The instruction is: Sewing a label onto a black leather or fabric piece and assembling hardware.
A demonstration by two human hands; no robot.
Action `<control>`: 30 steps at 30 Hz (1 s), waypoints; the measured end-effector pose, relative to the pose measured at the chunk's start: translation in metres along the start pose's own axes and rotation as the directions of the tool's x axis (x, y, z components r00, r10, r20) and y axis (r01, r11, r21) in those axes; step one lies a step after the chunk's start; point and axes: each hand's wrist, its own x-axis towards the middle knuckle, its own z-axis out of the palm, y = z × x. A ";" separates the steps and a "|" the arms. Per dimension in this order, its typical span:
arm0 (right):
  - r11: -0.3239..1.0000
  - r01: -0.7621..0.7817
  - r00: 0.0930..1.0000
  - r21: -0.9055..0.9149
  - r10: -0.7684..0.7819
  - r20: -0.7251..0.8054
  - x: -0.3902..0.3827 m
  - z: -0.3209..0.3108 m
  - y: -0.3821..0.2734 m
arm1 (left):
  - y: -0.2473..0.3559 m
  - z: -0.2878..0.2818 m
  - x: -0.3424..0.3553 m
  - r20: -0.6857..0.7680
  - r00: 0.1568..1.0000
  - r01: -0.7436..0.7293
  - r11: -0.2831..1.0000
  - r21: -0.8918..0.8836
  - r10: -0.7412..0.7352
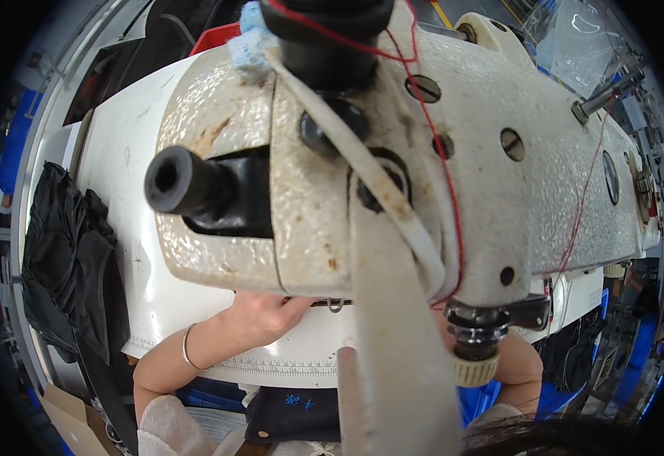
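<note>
A white, speckled sewing machine head (218,258) fills most of the head view, with red thread, a pale strap (385,182) and a knurled tension knob (476,368). My left hand (267,319) is at the machine's lower edge, over the white ruled table (149,304); its fingers are bent closed, their tips and whatever they hold hidden under the head. My right hand (444,330) is almost entirely behind the machine, with the forearm showing at lower right; its fingers cannot be seen.
Black fabric (66,258) is heaped at the table's left, above an open cardboard box (73,418). A light blue cloth (248,57) is tucked on top of the machine, near a red tray (210,38). More dark cloth (564,353) hangs at right.
</note>
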 end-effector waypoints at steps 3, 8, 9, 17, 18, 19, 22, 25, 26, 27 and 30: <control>0.992 -0.068 0.998 0.107 0.068 0.003 -0.006 -0.001 -0.001 | 0.005 -0.011 0.018 -0.141 0.989 -0.034 0.993 0.117 0.051; 0.944 -0.183 0.983 0.273 0.183 0.026 0.005 0.008 -0.006 | 0.005 -0.009 0.018 -0.128 0.991 -0.022 0.994 0.110 0.036; 0.930 -0.204 0.979 0.305 0.203 0.033 0.001 0.006 -0.009 | 0.006 -0.010 0.020 -0.126 0.991 -0.027 0.994 0.108 0.041; 0.758 -0.358 0.928 0.545 0.355 0.116 -0.017 0.000 -0.014 | 0.008 -0.010 0.016 -0.062 0.998 -0.004 0.998 0.069 0.008; 0.729 -0.374 0.920 0.573 0.370 0.130 -0.016 0.001 -0.013 | 0.007 -0.010 0.014 -0.003 1.000 0.006 0.997 0.074 -0.006; 0.698 -0.389 0.912 0.601 0.383 0.145 -0.013 0.005 -0.018 | 0.008 -0.010 0.013 -0.002 1.000 0.011 0.997 0.076 -0.011; 0.627 -0.455 0.875 0.632 0.447 0.187 -0.004 -0.009 -0.009 | 0.008 -0.011 0.022 -0.075 0.997 -0.022 1.000 -0.009 0.022; 0.521 -0.487 0.849 0.701 0.472 0.238 0.007 -0.001 -0.005 | 0.008 -0.013 0.022 -0.073 0.997 -0.018 0.997 0.077 0.024; 0.485 -0.497 0.839 0.719 0.481 0.255 0.013 0.001 -0.003 | 0.006 -0.009 0.019 -0.057 0.998 -0.019 0.997 0.073 0.024; 0.449 -0.506 0.829 0.736 0.490 0.271 0.018 0.003 0.001 | 0.006 -0.013 0.021 -0.057 0.998 -0.019 0.997 0.075 0.023; 0.347 -0.547 0.786 0.762 0.528 0.323 0.016 0.000 -0.009 | 0.011 -0.023 0.028 -0.053 0.996 -0.068 0.987 0.148 0.076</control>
